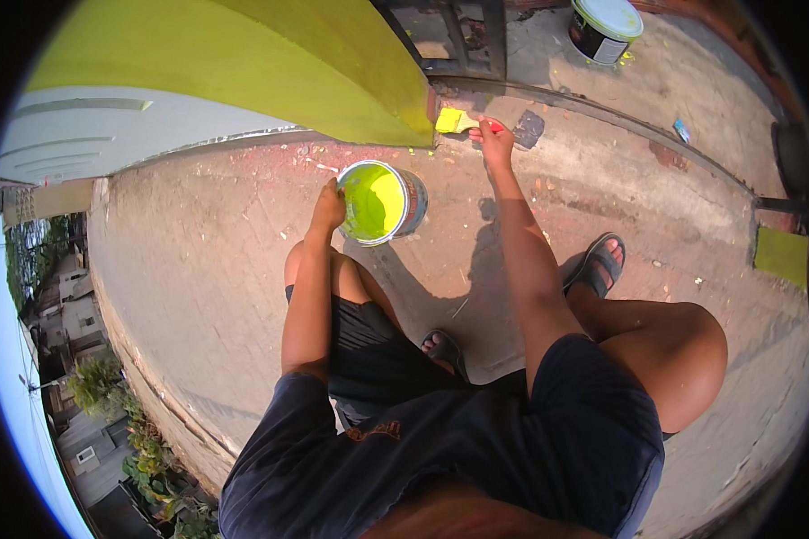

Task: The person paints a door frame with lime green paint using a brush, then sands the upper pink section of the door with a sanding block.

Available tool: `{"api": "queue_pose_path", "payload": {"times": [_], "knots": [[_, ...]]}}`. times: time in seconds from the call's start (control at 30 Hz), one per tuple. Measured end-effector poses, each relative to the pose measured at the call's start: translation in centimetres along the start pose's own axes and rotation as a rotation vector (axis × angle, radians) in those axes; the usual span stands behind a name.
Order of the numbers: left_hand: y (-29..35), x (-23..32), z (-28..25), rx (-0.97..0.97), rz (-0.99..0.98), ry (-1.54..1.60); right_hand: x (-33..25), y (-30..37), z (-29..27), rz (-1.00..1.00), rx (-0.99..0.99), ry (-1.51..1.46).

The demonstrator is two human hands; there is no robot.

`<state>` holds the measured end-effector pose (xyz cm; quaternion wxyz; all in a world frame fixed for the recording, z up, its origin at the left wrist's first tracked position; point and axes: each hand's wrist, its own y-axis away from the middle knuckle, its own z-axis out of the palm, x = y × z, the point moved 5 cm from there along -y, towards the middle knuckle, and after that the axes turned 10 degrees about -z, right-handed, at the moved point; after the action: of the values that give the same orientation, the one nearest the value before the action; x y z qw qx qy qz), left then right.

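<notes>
My right hand [494, 136] is closed round the handle of a paintbrush [455, 120], whose bristles are coated in bright yellow-green paint. The bristles are close to the lower corner of a green-painted wall [368, 99]; I cannot tell whether they touch it. My left hand [329, 207] grips the left rim of a paint bucket [413, 205], which is tilted so that the yellow-green paint inside shows. Some of the left fingers are hidden behind the rim.
A second, lidded bucket [602, 34] stands at the upper right, beyond a metal gate track [602, 108]. A dark metal gate [463, 40] adjoins the wall. My sandalled foot [597, 262] rests on the concrete ground. Close to the brush lies a dark flat patch [530, 130].
</notes>
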<state>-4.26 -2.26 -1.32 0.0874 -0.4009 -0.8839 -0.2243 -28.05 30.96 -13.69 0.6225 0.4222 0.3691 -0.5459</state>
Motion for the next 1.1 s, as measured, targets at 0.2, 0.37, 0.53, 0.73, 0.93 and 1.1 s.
{"api": "queue_pose_path", "payload": {"times": [0.2,0.37,0.53,0.73,0.93,1.1], "knots": [[0.9,1.6,-1.2,0.064,0.092,0.03,-9.8,-0.6,5.9,-0.098,-0.101,-0.222],[1.2,1.8,-1.0,0.032,0.083,0.019,-14.7,-1.2,6.1,-0.128,-0.101,-0.519],[1.1,1.6,-0.8,0.039,0.051,-0.017,-8.2,-1.3,5.6,-0.007,-0.089,-0.508],[0.8,1.5,-0.9,0.002,0.022,-0.052,0.6,-0.2,1.0,0.04,0.051,-0.241],[1.0,1.5,-0.8,0.01,0.011,-0.058,0.4,0.3,1.6,-0.009,0.036,-0.008],[0.9,1.3,-0.7,0.005,0.008,-0.065,-6.8,0.4,4.2,-0.101,-0.119,-0.048]]}}
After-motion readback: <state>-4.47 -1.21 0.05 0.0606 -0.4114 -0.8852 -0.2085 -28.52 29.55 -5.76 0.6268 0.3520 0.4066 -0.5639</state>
